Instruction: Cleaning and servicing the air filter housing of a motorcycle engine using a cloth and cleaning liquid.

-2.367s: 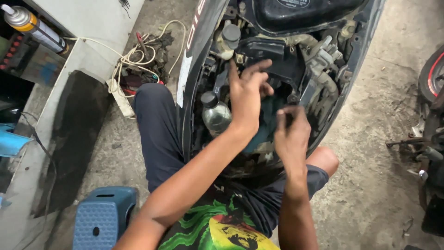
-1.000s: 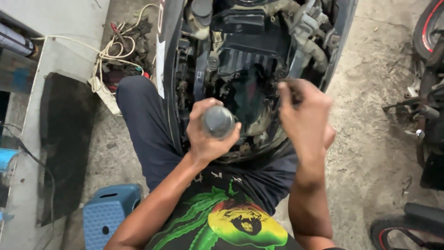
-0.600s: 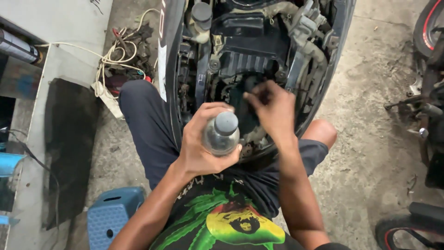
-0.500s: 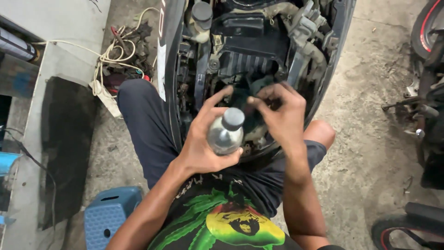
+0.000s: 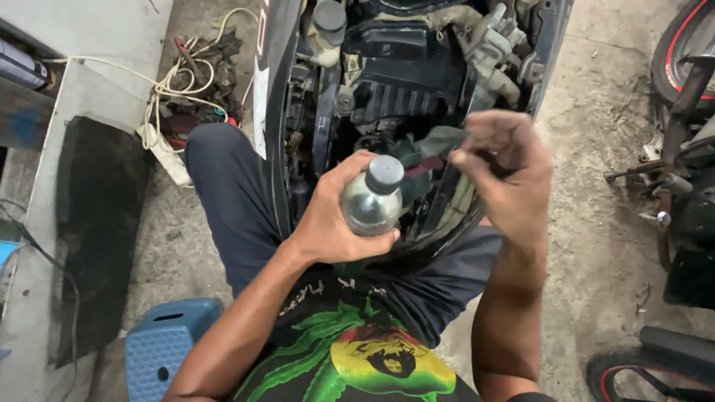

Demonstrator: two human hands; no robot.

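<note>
Left hand (image 5: pixel 328 223) wrapped around a clear bottle (image 5: pixel 370 202) with a dark cap — held upright just in front of the open engine bay (image 5: pixel 402 82). Right hand (image 5: pixel 506 167) to its right, fingers pinched on a dark cloth (image 5: pixel 432 145) — near the cap. Blue stool (image 5: pixel 160 350) near left.

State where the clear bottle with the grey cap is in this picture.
In the head view, the clear bottle sits near the middle of the frame, gripped in the left hand just in front of the open motorcycle engine bay, with the right hand raised beside it.
</note>
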